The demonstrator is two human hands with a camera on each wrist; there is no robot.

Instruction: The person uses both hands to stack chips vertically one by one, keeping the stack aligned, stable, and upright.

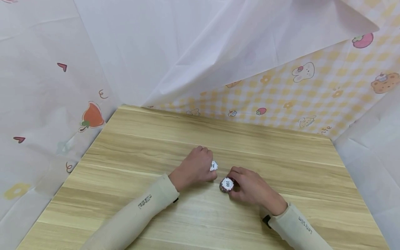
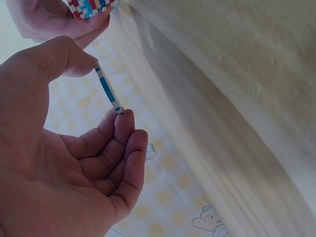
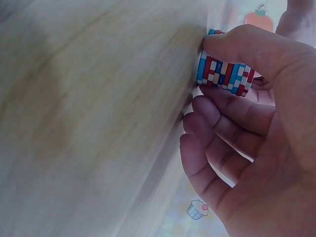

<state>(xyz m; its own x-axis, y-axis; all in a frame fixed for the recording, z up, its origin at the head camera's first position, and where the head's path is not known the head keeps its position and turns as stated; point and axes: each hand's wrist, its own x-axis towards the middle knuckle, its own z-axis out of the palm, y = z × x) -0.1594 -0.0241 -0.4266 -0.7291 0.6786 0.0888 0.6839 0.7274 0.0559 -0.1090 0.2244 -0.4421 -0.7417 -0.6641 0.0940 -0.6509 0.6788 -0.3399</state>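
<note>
Between thumb and fingertips, my left hand (image 1: 197,166) pinches one poker chip (image 2: 108,90) by its edges; its white face (image 1: 214,166) shows in the head view, and its rim is blue and white. To the right, my right hand (image 1: 251,185) grips a stack of poker chips (image 3: 224,69) with thumb and index finger. Red, blue and white rims show along the stack, and the white top chip (image 1: 227,184) is marked 100. The stack stands upright on the wooden table (image 1: 200,218). A small gap separates the single chip from the stack.
Behind the table hangs a yellow checked cloth (image 1: 281,93) with cartoon prints, partly covered by a white sheet (image 1: 150,45). A printed white sheet (image 1: 43,86) lines the left side, and another white sheet (image 1: 372,139) the right.
</note>
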